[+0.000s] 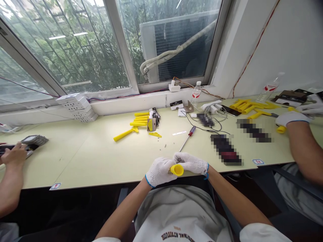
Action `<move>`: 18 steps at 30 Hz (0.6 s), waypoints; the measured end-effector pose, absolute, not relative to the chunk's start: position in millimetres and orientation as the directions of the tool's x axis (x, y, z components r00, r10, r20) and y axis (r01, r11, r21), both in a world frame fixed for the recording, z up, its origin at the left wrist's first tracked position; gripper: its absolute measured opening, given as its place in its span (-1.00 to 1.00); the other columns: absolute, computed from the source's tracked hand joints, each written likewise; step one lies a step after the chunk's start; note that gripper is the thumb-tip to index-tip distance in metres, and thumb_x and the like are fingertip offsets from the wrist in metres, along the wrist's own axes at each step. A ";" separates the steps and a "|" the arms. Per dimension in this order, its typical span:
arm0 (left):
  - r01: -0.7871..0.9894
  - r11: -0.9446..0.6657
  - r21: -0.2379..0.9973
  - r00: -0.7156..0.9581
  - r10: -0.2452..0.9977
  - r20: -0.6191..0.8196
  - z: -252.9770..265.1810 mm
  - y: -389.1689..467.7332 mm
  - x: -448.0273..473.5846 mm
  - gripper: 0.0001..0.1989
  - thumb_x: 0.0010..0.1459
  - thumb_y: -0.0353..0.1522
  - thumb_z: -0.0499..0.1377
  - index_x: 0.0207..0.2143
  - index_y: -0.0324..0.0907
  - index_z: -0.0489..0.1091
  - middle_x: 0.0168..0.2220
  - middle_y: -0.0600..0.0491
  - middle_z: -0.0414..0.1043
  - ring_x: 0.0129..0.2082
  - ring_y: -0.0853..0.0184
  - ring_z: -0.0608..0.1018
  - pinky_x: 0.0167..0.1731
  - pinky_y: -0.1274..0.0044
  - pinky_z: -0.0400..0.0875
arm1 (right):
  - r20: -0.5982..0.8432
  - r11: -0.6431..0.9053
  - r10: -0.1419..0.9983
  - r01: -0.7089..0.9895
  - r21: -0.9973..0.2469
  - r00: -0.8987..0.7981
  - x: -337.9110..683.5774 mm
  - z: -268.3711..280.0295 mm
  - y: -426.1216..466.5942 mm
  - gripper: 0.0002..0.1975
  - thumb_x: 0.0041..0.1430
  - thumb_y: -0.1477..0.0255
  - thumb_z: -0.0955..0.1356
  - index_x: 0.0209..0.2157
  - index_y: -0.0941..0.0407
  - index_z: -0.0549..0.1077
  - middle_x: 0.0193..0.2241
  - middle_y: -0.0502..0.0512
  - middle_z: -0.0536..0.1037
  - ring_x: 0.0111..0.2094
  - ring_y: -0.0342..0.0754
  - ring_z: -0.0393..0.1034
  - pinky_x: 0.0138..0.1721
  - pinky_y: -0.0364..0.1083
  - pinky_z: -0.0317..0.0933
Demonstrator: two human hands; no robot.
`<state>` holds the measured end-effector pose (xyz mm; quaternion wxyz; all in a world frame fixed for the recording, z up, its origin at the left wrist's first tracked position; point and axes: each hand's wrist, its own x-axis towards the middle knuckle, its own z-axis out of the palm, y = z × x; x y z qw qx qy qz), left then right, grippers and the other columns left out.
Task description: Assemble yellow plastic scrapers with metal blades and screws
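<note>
My left hand [162, 170], in a white knit glove with a blue cuff, is wrapped round a yellow scraper handle [177, 170]. Its hollow round end points toward me; the far end is hidden by the gloves. My right hand [191, 163], gloved alike, is closed at the handle's far side, and its fingertips hold something I cannot make out. Just beyond lies a screwdriver [188, 137] with a red and blue grip. Several tiny screws [165, 145], a thin blade strip [179, 133] and a flat yellow piece [154, 134] are scattered on the table nearby.
A yellow scraper [126, 133] and stacked yellow handles [140, 119] lie left of centre on the table [83, 151]. Cables [214, 122], a bottle [196, 92] and a phone [230, 110] are at the back right. People's hands work at far left [15, 154] and right [292, 119].
</note>
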<state>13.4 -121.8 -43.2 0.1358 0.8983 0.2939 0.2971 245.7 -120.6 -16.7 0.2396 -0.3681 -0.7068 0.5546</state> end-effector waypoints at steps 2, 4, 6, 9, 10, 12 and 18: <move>0.493 -0.716 0.494 0.560 0.696 0.449 -45.6 -121.2 15.0 -0.89 0.02 -0.38 0.34 -0.33 -0.10 0.53 -0.41 0.02 0.58 -0.41 0.20 0.62 -0.28 0.40 0.50 | -0.070 0.057 0.831 0.209 -0.976 -0.552 243.4 -23.4 -118.8 -0.72 0.22 0.24 0.44 -0.20 0.15 0.40 -0.31 -0.01 0.46 -0.31 -0.16 0.29 -0.27 -0.16 0.18; 0.513 -0.633 0.580 0.470 0.772 0.427 -47.6 -119.8 16.7 -0.89 0.00 -0.40 0.35 -0.35 -0.10 0.54 -0.42 0.03 0.59 -0.43 0.22 0.61 -0.29 0.42 0.51 | -0.040 0.049 0.864 0.161 -0.986 -0.502 241.5 -27.6 -118.5 -0.70 0.26 0.21 0.43 -0.21 0.16 0.40 -0.33 -0.02 0.45 -0.35 -0.19 0.26 -0.30 -0.17 0.14; 0.503 -0.563 0.656 0.397 0.825 0.403 -48.4 -117.6 18.3 -0.87 0.01 -0.40 0.36 -0.32 -0.11 0.55 -0.41 0.04 0.60 -0.44 0.25 0.61 -0.31 0.44 0.50 | 0.001 0.074 0.879 0.133 -0.988 -0.477 240.7 -29.3 -119.6 -0.70 0.31 0.20 0.41 -0.20 0.17 0.42 -0.33 -0.02 0.46 -0.37 -0.20 0.24 -0.30 -0.17 0.13; 0.468 -0.476 0.745 0.315 0.877 0.363 -46.4 -113.8 19.6 -0.82 0.05 -0.37 0.36 -0.24 -0.13 0.54 -0.37 0.07 0.61 -0.44 0.29 0.61 -0.33 0.48 0.49 | 0.060 0.144 0.898 0.162 -0.976 -0.435 241.3 -31.0 -121.4 -0.77 0.31 0.27 0.40 -0.16 0.16 0.46 -0.34 -0.02 0.46 -0.38 -0.20 0.23 -0.32 -0.17 0.11; 0.461 -0.450 0.765 0.294 0.891 0.347 -45.1 -112.6 19.8 -0.81 0.06 -0.36 0.36 -0.24 -0.14 0.53 -0.37 0.08 0.61 -0.43 0.30 0.61 -0.33 0.48 0.49 | 0.073 0.168 0.903 0.190 -0.967 -0.424 241.8 -31.9 -121.6 -0.79 0.29 0.31 0.41 -0.15 0.15 0.47 -0.37 -0.04 0.45 -0.40 -0.20 0.21 -0.33 -0.17 0.09; 0.457 -0.407 0.791 0.263 0.911 0.318 -42.1 -110.4 19.9 -0.81 0.06 -0.34 0.36 -0.24 -0.15 0.50 -0.37 0.08 0.61 -0.43 0.30 0.62 -0.35 0.49 0.48 | 0.068 0.187 0.905 0.250 -0.950 -0.420 242.7 -33.9 -121.4 -0.79 0.25 0.36 0.41 -0.10 0.13 0.48 -0.44 -0.09 0.38 -0.45 -0.21 0.14 -0.37 -0.17 0.02; 0.418 -0.318 0.851 0.163 0.948 0.274 -36.8 -108.0 20.5 -0.81 0.04 -0.36 0.34 -0.26 -0.15 0.44 -0.36 0.08 0.61 -0.40 0.27 0.63 -0.31 0.46 0.52 | -0.008 0.166 0.881 0.326 -0.931 -0.472 244.8 -32.9 -119.9 -0.58 0.21 0.42 0.41 0.12 0.11 0.44 -0.51 -0.19 0.23 -0.47 -0.22 0.09 -0.39 -0.16 0.02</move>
